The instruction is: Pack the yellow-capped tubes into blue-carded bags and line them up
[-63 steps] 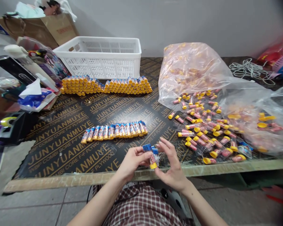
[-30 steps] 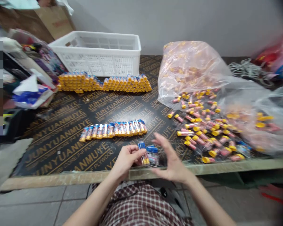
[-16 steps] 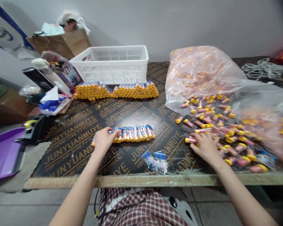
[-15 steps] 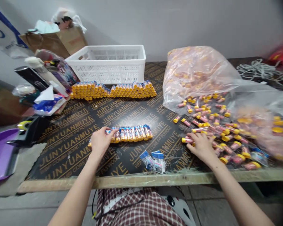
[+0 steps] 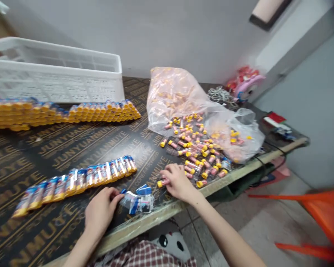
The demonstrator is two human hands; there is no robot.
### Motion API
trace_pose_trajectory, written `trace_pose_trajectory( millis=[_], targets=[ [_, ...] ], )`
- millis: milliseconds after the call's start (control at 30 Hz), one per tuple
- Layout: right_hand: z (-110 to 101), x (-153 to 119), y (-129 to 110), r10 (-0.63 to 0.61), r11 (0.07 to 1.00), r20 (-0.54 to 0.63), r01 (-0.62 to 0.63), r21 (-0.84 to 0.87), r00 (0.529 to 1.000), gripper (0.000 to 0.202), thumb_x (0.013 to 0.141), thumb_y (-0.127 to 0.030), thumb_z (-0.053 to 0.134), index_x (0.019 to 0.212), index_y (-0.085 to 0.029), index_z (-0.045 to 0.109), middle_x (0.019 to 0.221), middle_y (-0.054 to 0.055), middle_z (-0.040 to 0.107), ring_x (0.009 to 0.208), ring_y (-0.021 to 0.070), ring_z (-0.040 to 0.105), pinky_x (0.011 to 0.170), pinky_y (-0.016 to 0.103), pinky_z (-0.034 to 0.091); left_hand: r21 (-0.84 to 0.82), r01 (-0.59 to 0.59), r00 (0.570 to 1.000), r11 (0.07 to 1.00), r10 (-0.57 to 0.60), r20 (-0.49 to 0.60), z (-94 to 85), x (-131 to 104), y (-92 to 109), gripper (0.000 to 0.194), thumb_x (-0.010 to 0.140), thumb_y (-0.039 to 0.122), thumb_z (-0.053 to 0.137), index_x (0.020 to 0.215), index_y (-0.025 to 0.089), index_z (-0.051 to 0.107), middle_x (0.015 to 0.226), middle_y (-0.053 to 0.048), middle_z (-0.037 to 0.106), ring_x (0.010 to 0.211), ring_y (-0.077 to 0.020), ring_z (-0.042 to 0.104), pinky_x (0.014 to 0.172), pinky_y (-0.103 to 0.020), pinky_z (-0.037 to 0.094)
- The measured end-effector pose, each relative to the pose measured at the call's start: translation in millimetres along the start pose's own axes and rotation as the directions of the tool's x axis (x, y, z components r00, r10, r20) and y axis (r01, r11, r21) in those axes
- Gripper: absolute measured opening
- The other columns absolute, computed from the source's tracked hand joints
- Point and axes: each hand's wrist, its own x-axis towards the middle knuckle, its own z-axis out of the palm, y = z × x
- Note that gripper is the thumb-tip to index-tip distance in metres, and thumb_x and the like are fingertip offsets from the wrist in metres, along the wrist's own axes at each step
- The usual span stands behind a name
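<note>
My left hand is closed in a pinch at the corner of a small pile of blue-and-clear printed plastic sleeves near the table's front edge. My right hand has its fingers around a small pink tube with a yellow cap, lying low over the table. Beyond that hand, many loose pink tubes with yellow caps are scattered. A slanting row of blue-and-yellow sleeved tubes lies side by side behind my left hand.
Stacked sleeved tubes line the front of a white plastic basket. A large clear bag of tubes slumps at the back, with cord behind it. An orange stool stands on the floor at right.
My view has swung right. My left hand has left the row of sleeved tubes and come to the sleeve pile. My right hand has drawn a tube from the loose heap toward the sleeves.
</note>
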Motion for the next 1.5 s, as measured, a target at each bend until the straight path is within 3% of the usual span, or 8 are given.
trace_pose_trajectory(
  millis=[200, 367, 467, 600, 800, 967, 1100, 1500],
  targets=[
    [5.8, 3.8, -13.0, -0.133, 0.991, 0.070, 0.132, 0.015, 0.989, 0.024, 0.073, -0.007, 0.051, 0.094, -0.018, 0.056, 0.090, 0.006, 0.056, 0.086, 0.0200, 0.046, 0.073, 0.031, 0.035, -0.248, -0.016, 1.000, 0.969, 0.022, 0.022, 3.7, -3.1, -2.9, 0.033, 0.070, 0.055, 0.054, 0.070, 0.023, 0.059, 0.061, 0.001, 0.062, 0.057, -0.0193, 0.058, 0.058, -0.027, 0.041],
    [6.1, 0.5, -19.3, -0.064, 0.995, 0.015, 0.062, 0.072, 0.998, 0.040, 0.073, -0.005, 0.048, 0.112, -0.016, 0.051, 0.093, 0.007, 0.053, 0.084, 0.0198, 0.048, 0.072, 0.030, 0.040, -0.506, 0.038, 0.999, 0.862, -0.018, 0.045, 9.8, -5.7, -0.2, 0.043, 0.051, 0.056, 0.070, 0.074, 0.021, 0.059, 0.065, -0.001, 0.066, 0.065, -0.0219, 0.063, 0.063, -0.029, 0.048],
    [-0.2, -4.5, -25.0, 0.041, 0.962, -0.102, -0.012, 0.271, 0.994, 0.054, 0.075, -0.006, 0.046, 0.127, -0.019, 0.043, 0.099, 0.006, 0.049, 0.084, 0.0172, 0.051, 0.074, 0.029, 0.044, -0.613, 0.120, 0.991, 0.781, -0.056, 0.122, 9.5, -6.1, 2.4, 0.053, 0.045, 0.055, 0.075, 0.081, 0.018, 0.064, 0.063, -0.002, 0.066, 0.063, -0.0223, 0.063, 0.062, -0.031, 0.050],
    [-6.1, -9.2, -37.9, 0.214, 0.766, -0.282, 0.019, 0.643, 0.935, 0.035, 0.081, -0.011, 0.049, 0.113, -0.021, 0.058, 0.096, 0.005, 0.050, 0.085, 0.0149, 0.055, 0.077, 0.028, 0.047, -0.635, 0.198, 0.978, 0.747, -0.111, 0.175, 7.3, -8.6, 7.5, 0.047, 0.046, 0.053, 0.077, 0.072, 0.016, 0.068, 0.071, -0.005, 0.070, 0.070, -0.0224, 0.064, 0.068, -0.030, 0.051],
    [-1.3, -8.8, -60.4, 0.412, 0.586, -0.338, 0.038, 0.809, 0.846, 0.023, 0.077, -0.015, 0.058, 0.096, -0.023, 0.068, 0.094, 0.005, 0.058, 0.086, 0.0162, 0.059, 0.070, 0.027, 0.051, -0.866, 0.320, 0.940, 0.385, -0.239, 0.242, 5.1, -10.3, 17.5, 0.044, 0.046, 0.039, 0.083, 0.079, 0.016, 0.063, 0.063, 0.001, 0.066, 0.059, -0.0154, 0.061, 0.055, -0.024, 0.053],
    [3.8, -11.6, -74.5, 0.418, 0.522, -0.361, 0.104, 0.846, 0.834, 0.029, 0.079, -0.014, 0.057, 0.104, -0.025, 0.066, 0.100, 0.005, 0.061, 0.093, 0.0179, 0.060, 0.080, 0.031, 0.052, -0.924, 0.362, 0.875, 0.121, -0.387, 0.292, -1.0, -6.4, 30.7, 0.022, 0.057, 0.016, 0.077, 0.074, 0.014, 0.064, 0.068, 0.001, 0.068, 0.060, -0.0114, 0.063, 0.059, -0.021, 0.055],
    [3.6, -18.4, -79.6, 0.413, 0.553, -0.396, 0.120, 0.825, 0.820, 0.029, 0.084, -0.015, 0.056, 0.108, -0.027, 0.065, 0.104, 0.006, 0.061, 0.101, 0.0198, 0.058, 0.080, 0.032, 0.053, -0.946, 0.324, 0.875, -0.020, -0.373, 0.308, -4.1, -6.2, 39.6, 0.023, 0.056, 0.023, 0.081, 0.068, 0.011, 0.066, 0.065, -0.001, 0.068, 0.057, -0.0095, 0.061, 0.056, -0.020, 0.052],
    [11.7, -17.7, -87.9, 0.226, 0.666, -0.443, 0.194, 0.720, 0.868, 0.037, 0.084, -0.011, 0.057, 0.115, -0.029, 0.062, 0.106, 0.006, 0.061, 0.095, 0.0206, 0.061, 0.082, 0.035, 0.053, -0.978, 0.205, 0.885, -0.031, -0.422, 0.199, 1.7, -7.8, 36.4, 0.041, 0.049, 0.046, 0.082, 0.061, 0.012, 0.062, 0.057, 0.001, 0.062, 0.053, -0.0099, 0.057, 0.059, -0.023, 0.049]
  ],
)
